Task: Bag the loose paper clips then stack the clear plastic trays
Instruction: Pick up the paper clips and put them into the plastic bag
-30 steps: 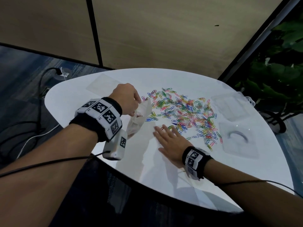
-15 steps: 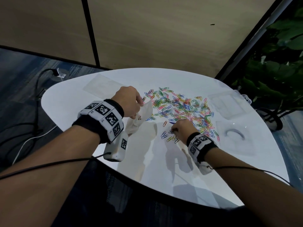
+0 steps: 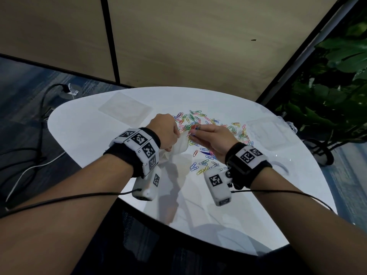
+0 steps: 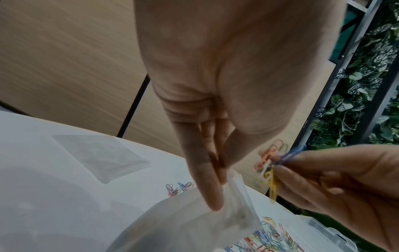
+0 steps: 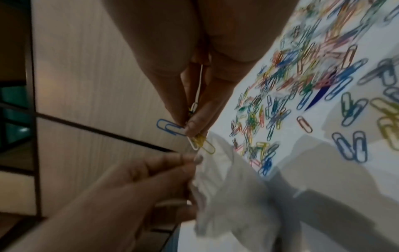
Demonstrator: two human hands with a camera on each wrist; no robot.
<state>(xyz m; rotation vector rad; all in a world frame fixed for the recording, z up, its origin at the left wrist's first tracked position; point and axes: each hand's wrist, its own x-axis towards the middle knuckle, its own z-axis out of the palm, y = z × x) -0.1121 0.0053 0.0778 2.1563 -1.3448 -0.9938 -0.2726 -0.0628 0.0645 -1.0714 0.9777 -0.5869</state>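
My left hand (image 3: 166, 132) pinches the mouth of a small clear plastic bag (image 3: 179, 148), held up over the white table (image 3: 89, 126); the same bag (image 4: 215, 221) fills the lower left wrist view. My right hand (image 3: 210, 138) pinches a few coloured paper clips (image 5: 185, 134) just above the bag's (image 5: 226, 179) opening. Several loose paper clips (image 3: 206, 124) lie scattered beyond and below the hands. Clear plastic trays lie flat: one at the far left (image 3: 125, 108), one at the right (image 3: 268, 133), another near the right edge (image 3: 282, 165).
The table's curved front edge (image 3: 178, 225) is close to my body. Cables (image 3: 39, 124) run over the floor at the left. A leafy plant (image 3: 337, 76) stands beyond the table's right side. A wooden wall panel (image 3: 178, 46) rises behind.
My right hand went from lying flat on the table to gathering clips, then lifted them to the bag's mouth. The left hand kept its hold on the bag.
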